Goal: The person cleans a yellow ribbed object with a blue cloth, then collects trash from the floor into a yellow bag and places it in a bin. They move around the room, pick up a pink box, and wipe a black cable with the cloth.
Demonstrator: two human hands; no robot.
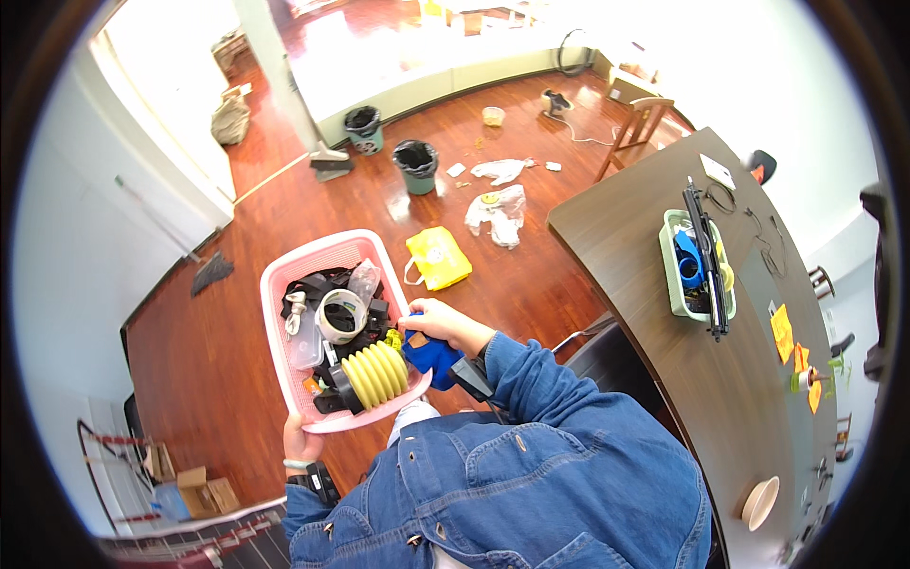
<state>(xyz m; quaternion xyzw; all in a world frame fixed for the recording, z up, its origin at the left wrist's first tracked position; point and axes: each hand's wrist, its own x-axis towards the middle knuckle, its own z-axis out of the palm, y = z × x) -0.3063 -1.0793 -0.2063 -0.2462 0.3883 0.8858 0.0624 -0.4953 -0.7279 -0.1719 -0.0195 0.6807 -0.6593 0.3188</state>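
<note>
My left hand [304, 435] grips the near left corner of a pink plastic basket [271, 313], tilted in front of my body. At the basket's right rim my right hand [449, 326] is closed on a blue item [435, 361], possibly fabric, with a small tan patch. Whether those fingers also hold the rim cannot be told. Inside the basket lie a ribbed yellow bellows-like piece [375, 375] with a black end, a roll of tape [343, 317], a bundled white cable [294, 313], a clear plastic box [306, 343] and tangled black straps and parts.
A yellow bag [439, 257], crumpled plastic bags [498, 213] and two lined bins [416, 168] [364, 129] are on the wooden floor. At right, a dark table [611, 192] carries a green basket [672, 284] with a black rod-like tool [704, 256] across it. A mop [211, 274] leans left.
</note>
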